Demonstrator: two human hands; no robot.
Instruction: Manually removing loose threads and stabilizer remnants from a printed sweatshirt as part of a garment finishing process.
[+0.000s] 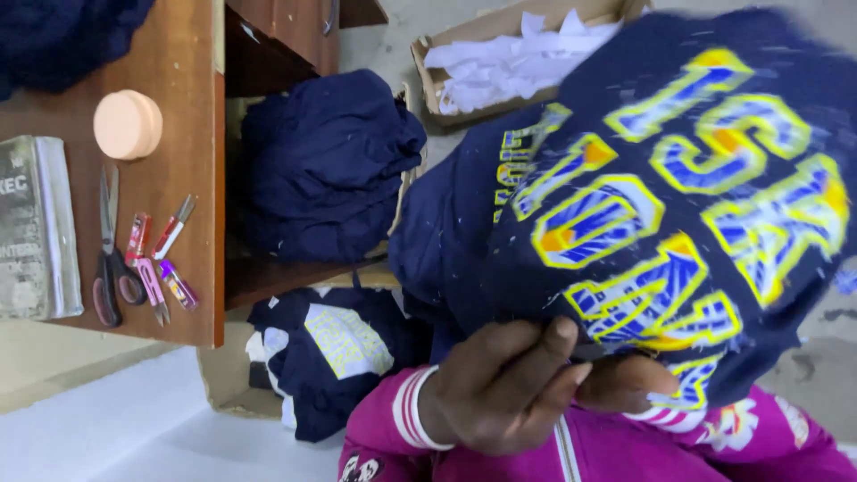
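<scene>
A navy garment (714,268) with large yellow and blue printed lettering is held up in front of me and fills the right side of the view. My left hand (504,384) pinches its lower edge between thumb and fingers. My right hand (625,382) sits just beside it, largely tucked under the same edge and gripping the cloth. Both wrists show magenta sleeves with striped white cuffs (412,409). Small white specks dot the fabric.
A wooden table (178,98) at the left carries scissors (109,259), small pink and red clippers (161,263), a round peach container (128,124) and a grey book (34,228). Navy garments are piled on a shelf (326,161) and in a box (330,357). A cardboard box (509,62) holds white scraps.
</scene>
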